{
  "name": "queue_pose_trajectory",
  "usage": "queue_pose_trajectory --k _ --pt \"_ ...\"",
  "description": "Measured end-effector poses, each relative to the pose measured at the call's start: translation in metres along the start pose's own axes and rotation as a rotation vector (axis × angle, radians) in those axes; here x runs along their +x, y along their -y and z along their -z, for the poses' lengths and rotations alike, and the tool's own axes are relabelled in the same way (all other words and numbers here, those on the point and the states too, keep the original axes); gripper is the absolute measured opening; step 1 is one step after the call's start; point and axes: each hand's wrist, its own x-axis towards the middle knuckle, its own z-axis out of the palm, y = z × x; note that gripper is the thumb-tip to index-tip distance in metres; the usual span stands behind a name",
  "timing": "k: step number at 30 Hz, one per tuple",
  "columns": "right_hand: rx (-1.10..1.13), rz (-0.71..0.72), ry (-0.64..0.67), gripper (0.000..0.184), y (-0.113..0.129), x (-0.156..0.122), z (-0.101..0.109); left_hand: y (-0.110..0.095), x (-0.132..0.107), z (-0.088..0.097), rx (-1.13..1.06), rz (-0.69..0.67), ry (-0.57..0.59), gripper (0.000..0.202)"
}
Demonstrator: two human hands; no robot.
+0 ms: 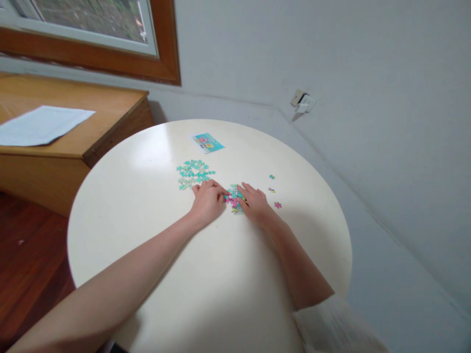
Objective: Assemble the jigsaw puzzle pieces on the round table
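Both my hands rest on a round cream table (154,274). My left hand (206,200) lies with its fingers curled, the fingertips pressing the left edge of a small joined cluster of pink and teal puzzle pieces (233,198). My right hand (255,202) lies flat with its fingers stretched out, touching the cluster's right side. A loose pile of teal and pale puzzle pieces (194,173) sits just beyond my left hand. A small picture card (207,142) lies farther back.
Three stray pieces lie right of my right hand: a teal piece (272,176), a small piece (271,189) and a pink piece (277,205). A wooden desk (91,132) with a white sheet (40,125) stands at the left under a window. A wall socket (302,101) is behind.
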Motion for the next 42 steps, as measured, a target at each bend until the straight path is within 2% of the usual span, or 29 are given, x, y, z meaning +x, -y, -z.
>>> queue_pose_trajectory --k 42 --pt "-0.001 0.001 0.007 0.045 0.0004 -0.0016 0.0019 0.0002 -0.0001 0.0007 0.114 0.022 0.030 0.032"
